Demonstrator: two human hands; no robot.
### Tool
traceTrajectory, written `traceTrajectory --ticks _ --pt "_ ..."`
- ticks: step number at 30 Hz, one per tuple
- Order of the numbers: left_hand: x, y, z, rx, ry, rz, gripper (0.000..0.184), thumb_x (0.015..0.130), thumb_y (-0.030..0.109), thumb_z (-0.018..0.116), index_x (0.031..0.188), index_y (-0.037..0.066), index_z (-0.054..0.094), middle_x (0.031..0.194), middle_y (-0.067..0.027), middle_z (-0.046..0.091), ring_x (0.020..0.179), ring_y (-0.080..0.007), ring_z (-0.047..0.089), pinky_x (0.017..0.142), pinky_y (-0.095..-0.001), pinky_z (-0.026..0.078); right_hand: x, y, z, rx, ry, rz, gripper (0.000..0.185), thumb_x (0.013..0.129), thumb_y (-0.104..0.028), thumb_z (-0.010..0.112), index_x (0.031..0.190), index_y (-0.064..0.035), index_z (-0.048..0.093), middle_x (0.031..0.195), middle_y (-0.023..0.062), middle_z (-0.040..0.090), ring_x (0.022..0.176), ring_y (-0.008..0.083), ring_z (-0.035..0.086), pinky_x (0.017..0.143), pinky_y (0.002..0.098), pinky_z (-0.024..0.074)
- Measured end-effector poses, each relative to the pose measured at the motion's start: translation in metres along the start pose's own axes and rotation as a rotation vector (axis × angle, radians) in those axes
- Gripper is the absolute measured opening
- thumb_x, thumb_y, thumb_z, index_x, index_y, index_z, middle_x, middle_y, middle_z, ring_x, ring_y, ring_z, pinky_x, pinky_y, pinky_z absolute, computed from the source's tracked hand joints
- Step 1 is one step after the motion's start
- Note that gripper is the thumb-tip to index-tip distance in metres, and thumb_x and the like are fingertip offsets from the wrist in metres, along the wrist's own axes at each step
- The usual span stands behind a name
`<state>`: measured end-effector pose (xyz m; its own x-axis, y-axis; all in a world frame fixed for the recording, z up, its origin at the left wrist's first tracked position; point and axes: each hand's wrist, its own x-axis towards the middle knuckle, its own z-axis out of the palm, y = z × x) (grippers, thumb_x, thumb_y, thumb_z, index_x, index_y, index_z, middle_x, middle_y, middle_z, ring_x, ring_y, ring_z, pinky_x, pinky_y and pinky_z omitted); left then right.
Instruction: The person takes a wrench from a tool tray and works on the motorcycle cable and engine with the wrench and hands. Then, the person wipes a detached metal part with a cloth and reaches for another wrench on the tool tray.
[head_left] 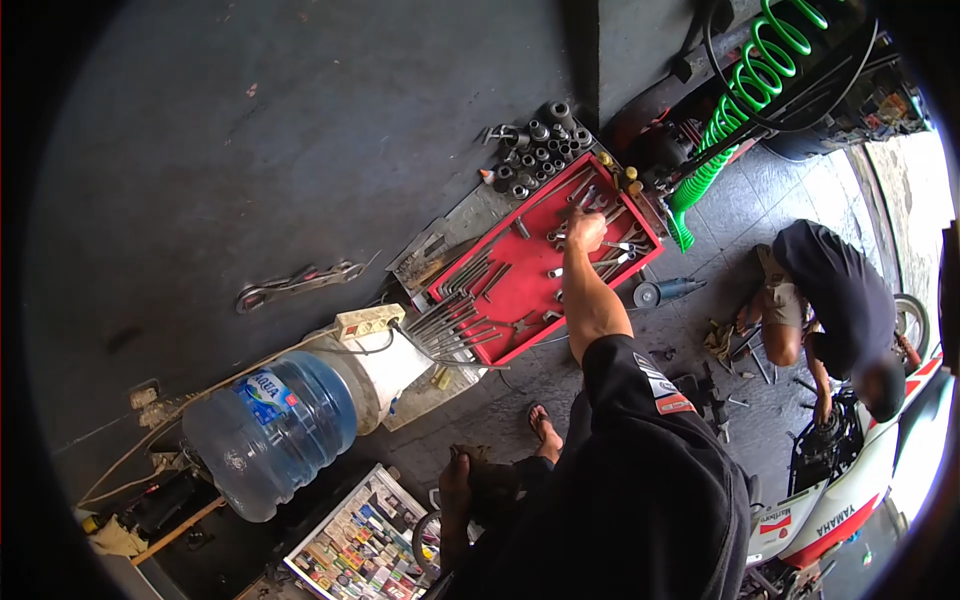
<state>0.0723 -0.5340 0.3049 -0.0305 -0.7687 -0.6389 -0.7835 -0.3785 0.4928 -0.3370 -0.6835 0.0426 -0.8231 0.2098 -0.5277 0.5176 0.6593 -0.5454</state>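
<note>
My right hand (586,231) reaches over the red tool tray (518,282), among wrenches near its upper right end. Its fingers are curled together, and what they hold, if anything, is hidden. Long hex keys and rods (450,322) lie at the tray's lower left part. A group of metal sockets (545,150) stands just beyond the tray's far edge. Low in the view, my left hand (456,490) is in shadow, closed around a dark, brownish thing that I cannot make out.
A blue water bottle (270,430) lies left, near a power strip (368,321). Below is a case of small boxes (360,545). A green coiled hose (735,110) hangs upper right. An angle grinder (668,291) rests on the floor; another person (835,290) crouches by a motorcycle (830,520).
</note>
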Motion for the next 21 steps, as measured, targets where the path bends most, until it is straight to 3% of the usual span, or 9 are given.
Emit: traceTrajectory --ticks 6,13,21 --pt "-0.006 0.016 -0.004 0.013 0.010 -0.054 0.038 0.093 0.032 0.046 0.092 -0.004 0.059 0.080 -0.0201 0.060 0.074 -0.0296 0.057 0.067 -0.0383 0.042 -0.008 -0.005 0.000 -0.166 0.106 0.039 0.033 0.073 -0.035 0.071 0.078 -0.0026 0.068 0.079 0.0161 0.067 0.073 0.0329 0.066 0.065 0.0423 0.0516" --pt "0.001 0.013 -0.001 -0.076 0.024 -0.056 0.038 0.093 0.032 0.047 0.091 -0.004 0.060 0.078 -0.0195 0.060 0.071 -0.0277 0.055 0.067 -0.0367 0.042 0.004 0.012 0.018 -0.104 0.143 0.159 0.035 0.074 -0.038 0.069 0.078 -0.0027 0.068 0.079 0.0162 0.067 0.072 0.0342 0.066 0.064 0.0441 0.0513" --pt "0.004 0.012 -0.002 -0.005 0.042 -0.004 0.038 0.092 0.031 0.048 0.092 -0.004 0.060 0.081 -0.0177 0.063 0.073 -0.0280 0.057 0.068 -0.0360 0.043 -0.002 0.013 -0.002 -0.045 0.186 0.002 0.030 0.081 -0.033 0.061 0.094 -0.0060 0.063 0.082 0.0185 0.066 0.077 0.0366 0.065 0.067 0.0458 0.0502"
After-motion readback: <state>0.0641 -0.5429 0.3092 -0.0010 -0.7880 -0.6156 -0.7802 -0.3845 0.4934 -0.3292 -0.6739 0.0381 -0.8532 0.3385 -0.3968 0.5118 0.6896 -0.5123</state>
